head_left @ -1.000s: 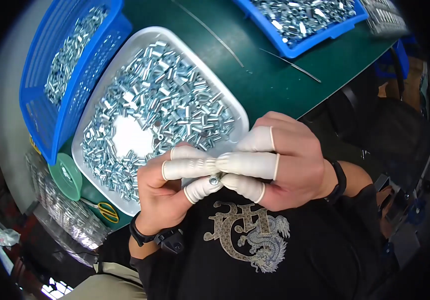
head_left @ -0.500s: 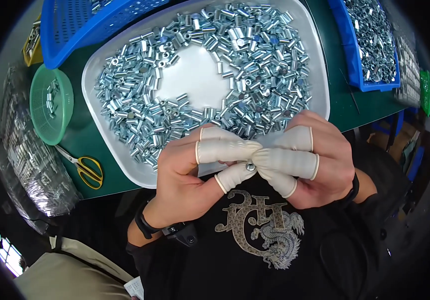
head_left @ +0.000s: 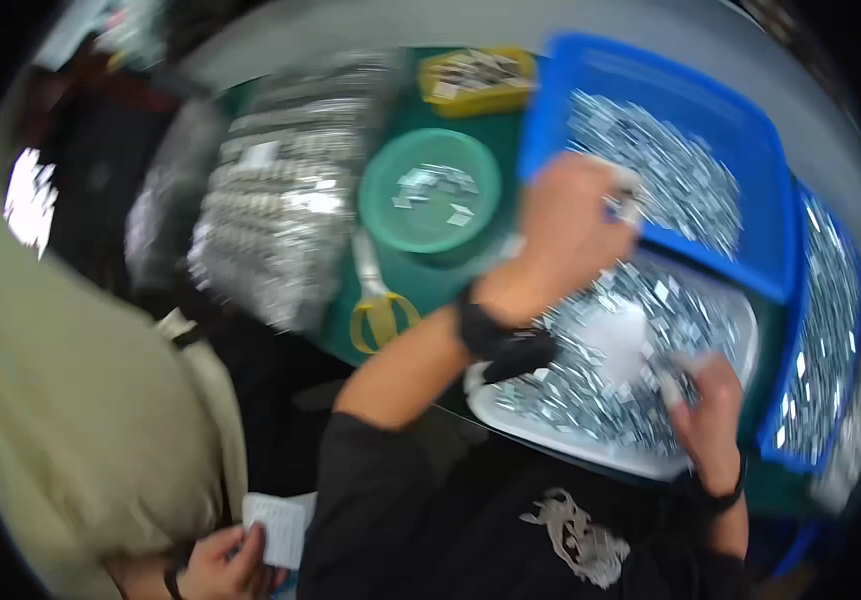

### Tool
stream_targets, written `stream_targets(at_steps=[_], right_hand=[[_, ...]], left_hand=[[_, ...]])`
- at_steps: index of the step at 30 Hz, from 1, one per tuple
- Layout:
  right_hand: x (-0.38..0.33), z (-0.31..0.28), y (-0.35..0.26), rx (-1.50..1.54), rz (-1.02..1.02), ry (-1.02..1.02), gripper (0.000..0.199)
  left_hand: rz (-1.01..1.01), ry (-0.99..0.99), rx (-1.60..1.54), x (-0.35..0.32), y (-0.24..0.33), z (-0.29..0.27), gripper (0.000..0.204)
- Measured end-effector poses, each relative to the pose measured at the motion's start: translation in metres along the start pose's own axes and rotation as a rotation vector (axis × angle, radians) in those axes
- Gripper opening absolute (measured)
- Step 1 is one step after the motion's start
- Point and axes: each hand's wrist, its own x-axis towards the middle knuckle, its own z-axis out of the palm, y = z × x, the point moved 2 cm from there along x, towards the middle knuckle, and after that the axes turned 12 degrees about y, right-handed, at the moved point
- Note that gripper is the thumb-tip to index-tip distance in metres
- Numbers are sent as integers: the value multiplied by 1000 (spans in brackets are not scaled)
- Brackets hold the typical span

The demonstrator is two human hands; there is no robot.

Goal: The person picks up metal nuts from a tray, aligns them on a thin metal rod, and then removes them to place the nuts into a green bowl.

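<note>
A worker's left hand reaches out over the near rim of a blue bin heaped with small bright metal parts, its fingers curled down toward the pile. Motion blur hides whether they are together on a piece or apart, so it cannot be told. The right hand rests low at the near edge of a white tray, where more of the same silver parts lie spread thin around a bare patch in the middle; its fingers seem bent over the loose pieces, though their grip is equally unclear.

The layout appears built for reach. The tray sits directly before the worker on the green table, the blue bin just behind it and a second blue bin to the right. A green round bowl holding a few pieces stands to the left of the bin, with yellow-handled scissors just in front of it and a yellow box beyond. Clear bags of parts lie stacked at the far left. At lower left another person's hand holds a slip of paper.
</note>
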Motion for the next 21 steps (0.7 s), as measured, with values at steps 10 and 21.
stream_targets(at_steps=[10, 21], right_hand=[[-2, 21, 49, -100, -169, -62, 20], [-17, 34, 59, -20, -137, -149, 9]], left_hand=[[224, 172, 3, -62, 31, 37, 43], [55, -636, 153, -160, 47, 71, 14]])
